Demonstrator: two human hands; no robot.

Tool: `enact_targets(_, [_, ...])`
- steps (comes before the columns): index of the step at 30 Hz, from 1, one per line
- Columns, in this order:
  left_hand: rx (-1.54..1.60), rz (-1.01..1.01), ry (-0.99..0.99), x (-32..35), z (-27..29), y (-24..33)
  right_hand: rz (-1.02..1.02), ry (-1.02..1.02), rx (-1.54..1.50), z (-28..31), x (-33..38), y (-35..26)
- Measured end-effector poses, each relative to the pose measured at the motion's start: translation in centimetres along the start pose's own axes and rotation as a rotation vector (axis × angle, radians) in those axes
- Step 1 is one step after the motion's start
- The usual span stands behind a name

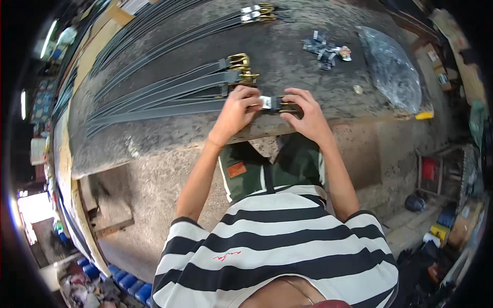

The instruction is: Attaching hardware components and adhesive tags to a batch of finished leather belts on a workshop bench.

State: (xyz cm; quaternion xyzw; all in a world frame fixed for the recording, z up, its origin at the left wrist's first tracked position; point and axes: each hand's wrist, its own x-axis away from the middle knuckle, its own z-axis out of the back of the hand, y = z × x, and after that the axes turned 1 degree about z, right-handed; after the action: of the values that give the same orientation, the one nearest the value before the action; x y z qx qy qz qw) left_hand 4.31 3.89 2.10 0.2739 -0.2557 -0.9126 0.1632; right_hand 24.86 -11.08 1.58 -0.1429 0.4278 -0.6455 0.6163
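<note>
A dark grey belt (174,108) lies along the near edge of the worktable, its strap running off to the left. My left hand (238,114) is closed around the strap, fingers pressed beside a white label (265,102). At the belt's right end my right hand (309,116) has its thumb and fingers curled about the brass-coloured buckle (288,107); the fingers partly hide it. Just beyond my left hand, more grey belts (179,88) lie side by side, their brass buckles (241,77) pointing right.
Farther back lies another bundle of belts with white labels (250,14). A small heap of dark and silvery pieces (324,50) sits right of centre. Beyond it are a clear plastic bag (391,69), a small round object (357,89) and a yellow piece (424,115) at the table's corner.
</note>
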Motion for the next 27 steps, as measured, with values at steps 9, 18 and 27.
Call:
enact_targets(9, [-0.002, 0.073, -0.053, 0.2, 0.7, -0.1, -0.346, 0.640, 0.200, 12.4, 3.8, 5.4])
enact_targets(18, [-0.038, 0.037, -0.147, -0.1, 0.8, -0.1, -0.739, 0.296, 0.366, 25.3, 0.2, 22.0])
enact_targets(27, [0.074, 0.036, -0.149, -1.6, -0.5, 0.2, -0.734, 0.467, 0.189, 25.5, -0.7, 28.6])
